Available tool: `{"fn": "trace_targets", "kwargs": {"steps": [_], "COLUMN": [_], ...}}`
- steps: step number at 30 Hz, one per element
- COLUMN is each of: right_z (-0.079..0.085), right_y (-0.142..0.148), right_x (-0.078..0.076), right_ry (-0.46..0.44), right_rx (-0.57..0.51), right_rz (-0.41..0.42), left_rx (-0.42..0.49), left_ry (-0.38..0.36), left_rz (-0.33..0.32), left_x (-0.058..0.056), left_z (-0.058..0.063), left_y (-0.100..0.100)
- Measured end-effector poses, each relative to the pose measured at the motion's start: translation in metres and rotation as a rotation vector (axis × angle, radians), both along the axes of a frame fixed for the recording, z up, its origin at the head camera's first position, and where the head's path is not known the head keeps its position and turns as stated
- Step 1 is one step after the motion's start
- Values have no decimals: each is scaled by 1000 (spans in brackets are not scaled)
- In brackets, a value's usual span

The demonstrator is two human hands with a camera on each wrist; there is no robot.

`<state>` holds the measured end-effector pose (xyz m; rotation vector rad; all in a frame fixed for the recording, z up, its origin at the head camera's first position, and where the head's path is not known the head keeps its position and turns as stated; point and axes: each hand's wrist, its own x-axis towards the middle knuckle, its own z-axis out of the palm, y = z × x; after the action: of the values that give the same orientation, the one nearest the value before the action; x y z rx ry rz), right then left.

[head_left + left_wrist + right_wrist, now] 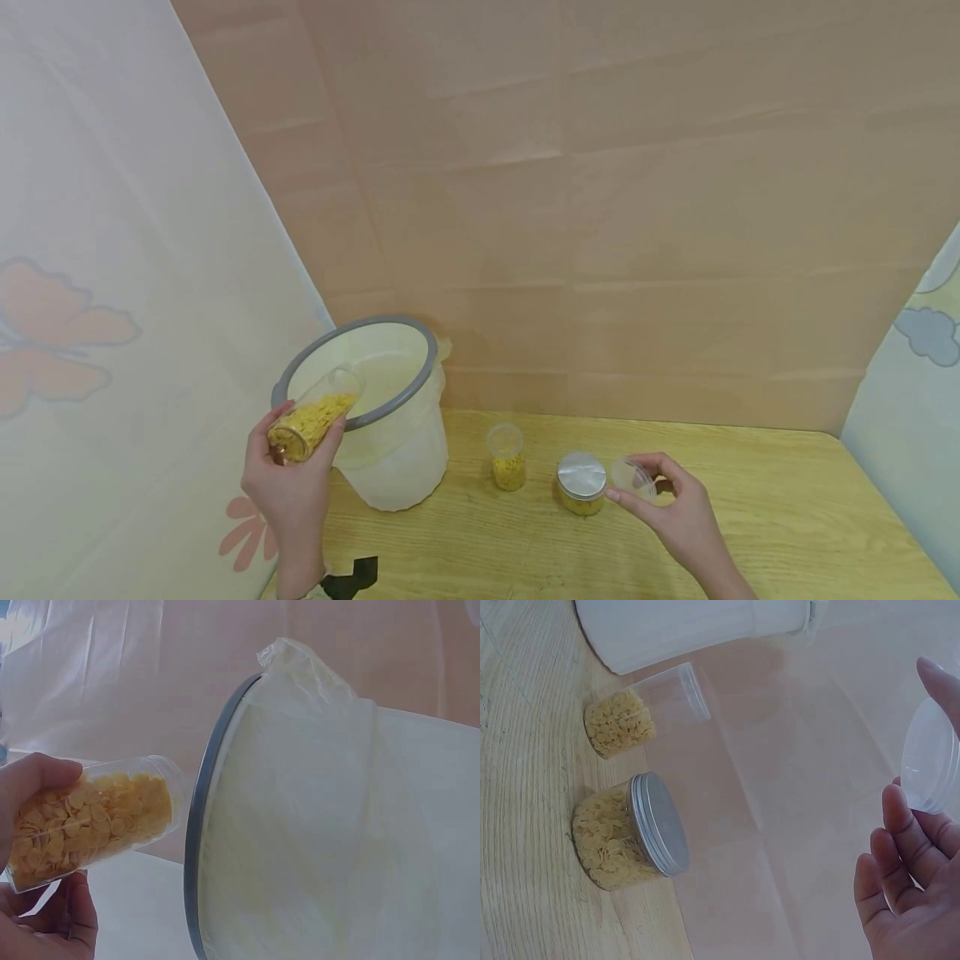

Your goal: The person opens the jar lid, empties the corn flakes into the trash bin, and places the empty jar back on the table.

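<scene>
My left hand [288, 487] grips a clear plastic jar [97, 817] of yellow flakes that look like cornflakes. The jar is lidless and tilted, its mouth over the rim of a white bin [397, 471] lined with a thin plastic bag. In the left wrist view the flakes reach close to the jar's mouth. My right hand [678, 508] pinches a clear round lid [930, 757] between thumb and fingers, above the table. Left of that hand stands a jar with a silver lid [582, 477], holding flakes. An uncapped clear jar [622, 720], partly filled with flakes, stands between it and the bin.
The bin has a grey rim [431, 333], and its bag [307, 667] bunches outside at one side. All stand on a wood-grain table [787, 500]. A brown sheet [637, 250] hangs behind, and a pale printed sheet [150, 208] hangs at the left.
</scene>
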<state>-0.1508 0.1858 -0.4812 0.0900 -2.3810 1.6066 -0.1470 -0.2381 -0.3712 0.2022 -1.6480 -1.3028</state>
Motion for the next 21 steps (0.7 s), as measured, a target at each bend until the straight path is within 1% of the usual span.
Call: {"fn": "trace_targets", "kwargs": {"steps": [6, 11, 21], "right_z": [-2, -2, -3], "right_y": [0, 0, 1], "right_x": [0, 1, 0], "right_ry": [14, 15, 9], "right_rx": [9, 8, 24], "right_rz": [-1, 1, -5], "left_rx": [10, -1, -24], "left_ry": [-3, -14, -12], "left_rz": [-14, 6, 38], "left_x": [-1, -2, -2], "left_z": [-1, -1, -2], "left_y": [-1, -2, -3]}}
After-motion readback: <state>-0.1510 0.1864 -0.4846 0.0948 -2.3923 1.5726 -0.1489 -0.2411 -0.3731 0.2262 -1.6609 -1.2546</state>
